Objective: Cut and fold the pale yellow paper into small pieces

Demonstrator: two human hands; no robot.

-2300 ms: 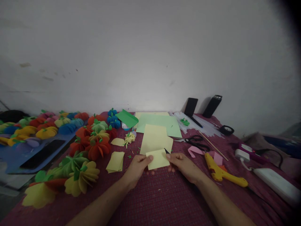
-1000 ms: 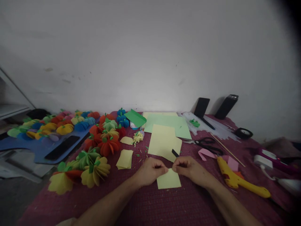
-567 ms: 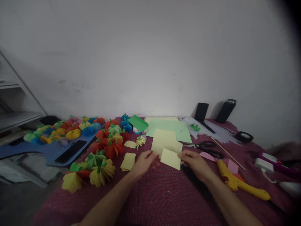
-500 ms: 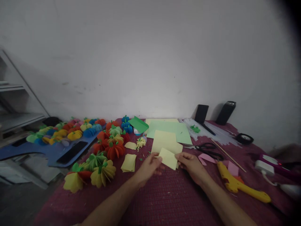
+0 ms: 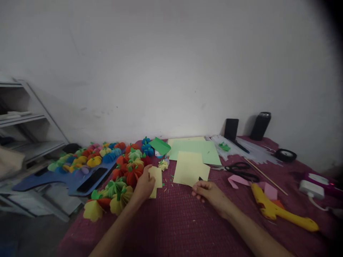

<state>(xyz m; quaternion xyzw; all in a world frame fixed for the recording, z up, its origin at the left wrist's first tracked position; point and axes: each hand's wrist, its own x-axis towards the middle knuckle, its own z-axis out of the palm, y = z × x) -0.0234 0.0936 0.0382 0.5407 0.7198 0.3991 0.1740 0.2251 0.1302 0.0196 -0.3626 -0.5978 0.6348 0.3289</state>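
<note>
My left hand [image 5: 145, 184] is closed at the edge of a pale yellow paper piece [image 5: 157, 175], over a small stack of yellow paper [image 5: 153, 193] on the left of the cloth. Its fingertips are partly hidden. My right hand [image 5: 210, 195] has its fingers pinched together near the front edge of a larger yellow paper sheet [image 5: 186, 169]. A small dark tip [image 5: 200, 178] shows just above those fingers; what it belongs to is hidden. Behind the sheet lies light green paper [image 5: 206, 150].
Paper pumpkins [image 5: 134, 175] in several colours crowd the left side. To the right are black-handled scissors [image 5: 242, 171], pink paper strips [image 5: 238, 180], a yellow glue gun [image 5: 281, 210], a thin stick [image 5: 266, 176], black tape [image 5: 285, 155] and clear glue sticks [image 5: 257, 153].
My left hand has moved left with the yellow paper piece, onto the small stack. My right hand has let go of that piece and stays near the larger sheet. The view has shifted slightly left.
</note>
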